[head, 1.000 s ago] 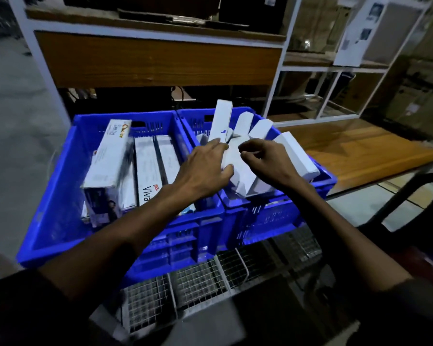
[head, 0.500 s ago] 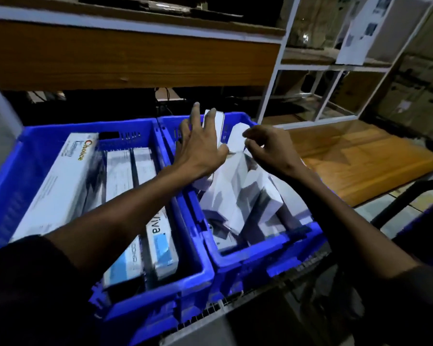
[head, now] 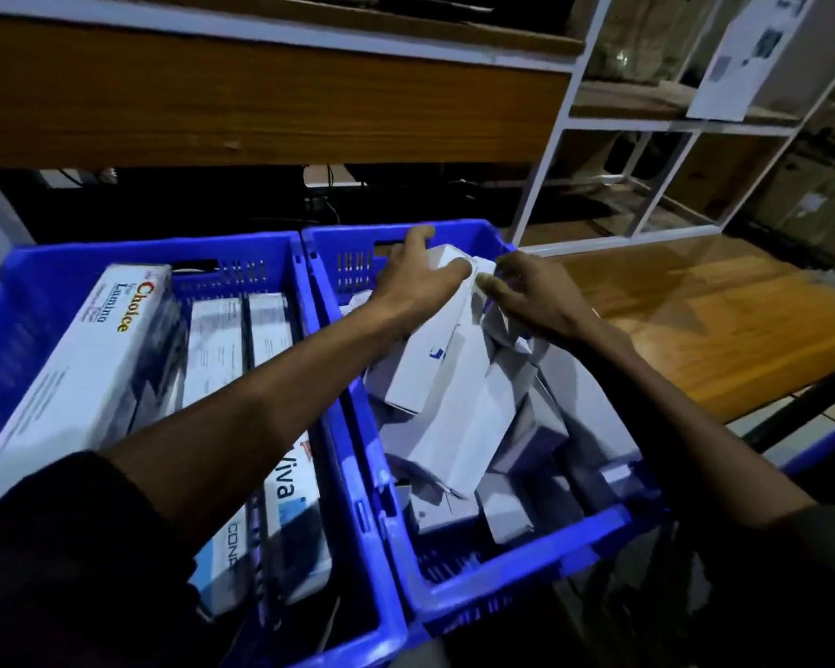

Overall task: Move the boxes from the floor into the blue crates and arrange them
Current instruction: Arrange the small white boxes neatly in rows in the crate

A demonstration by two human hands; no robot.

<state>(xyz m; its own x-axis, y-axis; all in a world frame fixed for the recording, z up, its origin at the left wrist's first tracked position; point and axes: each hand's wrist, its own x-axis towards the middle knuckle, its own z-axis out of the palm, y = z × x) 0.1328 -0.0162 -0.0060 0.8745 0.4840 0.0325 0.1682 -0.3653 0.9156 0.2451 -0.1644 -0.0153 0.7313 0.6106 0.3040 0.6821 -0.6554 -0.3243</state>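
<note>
Two blue crates stand side by side. The right crate (head: pixel 517 566) holds a loose heap of several white boxes. My left hand (head: pixel 413 282) grips the far end of a long white box (head: pixel 423 364) that slopes over the heap. My right hand (head: pixel 533 296) pinches the top of another white box (head: pixel 483 270) right beside it. The left crate (head: pixel 15 291) holds long boxes lying flat, among them a "Choice" box (head: pixel 78 359) leaning on its left wall and a "Viva" box (head: pixel 288 499).
A wooden shelf unit with a white metal frame (head: pixel 550 151) rises just behind the crates. A wooden board (head: pixel 704 320) lies to the right of the right crate. A dark bar (head: pixel 801 402) crosses at the right edge.
My view has come closer over the crates. My left hand, spread open above the boxes before, now curls round the long white box. My right hand stays at the box tops.
</note>
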